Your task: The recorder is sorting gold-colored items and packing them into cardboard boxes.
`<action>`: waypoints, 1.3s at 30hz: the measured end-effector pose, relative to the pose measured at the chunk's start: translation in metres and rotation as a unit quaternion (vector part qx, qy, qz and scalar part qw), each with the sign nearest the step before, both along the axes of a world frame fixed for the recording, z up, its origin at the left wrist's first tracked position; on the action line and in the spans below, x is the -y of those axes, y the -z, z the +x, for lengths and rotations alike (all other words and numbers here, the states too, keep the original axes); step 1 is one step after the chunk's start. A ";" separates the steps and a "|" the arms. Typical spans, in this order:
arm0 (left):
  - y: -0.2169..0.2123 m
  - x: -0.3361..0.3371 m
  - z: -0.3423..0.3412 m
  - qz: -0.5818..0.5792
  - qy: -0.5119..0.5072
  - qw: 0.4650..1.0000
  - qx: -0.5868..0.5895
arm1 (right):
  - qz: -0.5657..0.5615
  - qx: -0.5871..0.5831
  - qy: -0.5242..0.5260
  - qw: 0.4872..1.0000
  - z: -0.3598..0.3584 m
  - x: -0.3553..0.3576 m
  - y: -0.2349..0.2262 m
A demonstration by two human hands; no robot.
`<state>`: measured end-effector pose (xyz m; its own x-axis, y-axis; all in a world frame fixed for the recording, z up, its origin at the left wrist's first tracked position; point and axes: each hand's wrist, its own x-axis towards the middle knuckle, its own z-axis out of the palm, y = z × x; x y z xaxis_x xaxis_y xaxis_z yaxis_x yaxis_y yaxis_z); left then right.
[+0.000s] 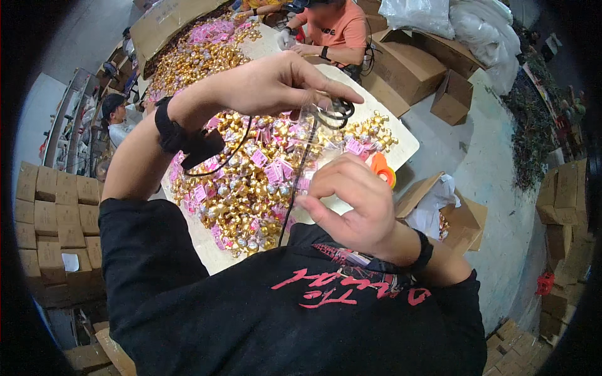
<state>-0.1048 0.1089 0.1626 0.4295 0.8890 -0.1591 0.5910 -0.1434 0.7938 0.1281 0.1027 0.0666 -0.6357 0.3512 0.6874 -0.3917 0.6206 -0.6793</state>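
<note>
At twelve o'clock the left hand [266, 84] bends by black cord [342, 117]; at three the right hand [354, 200] curls, both grips unclear.

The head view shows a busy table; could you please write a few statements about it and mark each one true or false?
1. A looped black cord is by the fingers of the left hand. True.
2. The tags among the gold ornaments are green. False: the tags among the gold ornaments are pink.
3. The wrist of the right hand has a black band around it. True.
4. The orange object lies at the left edge of the table. False: the orange object lies near the right edge of the table.
5. The open carton with a white liner stands on the table. False: the open carton is beside the table, to its right.
</note>
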 end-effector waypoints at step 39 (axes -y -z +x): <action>-0.027 0.031 0.035 -0.046 -0.024 0.978 -0.202 | -0.493 0.237 -0.197 0.814 -0.047 0.038 0.078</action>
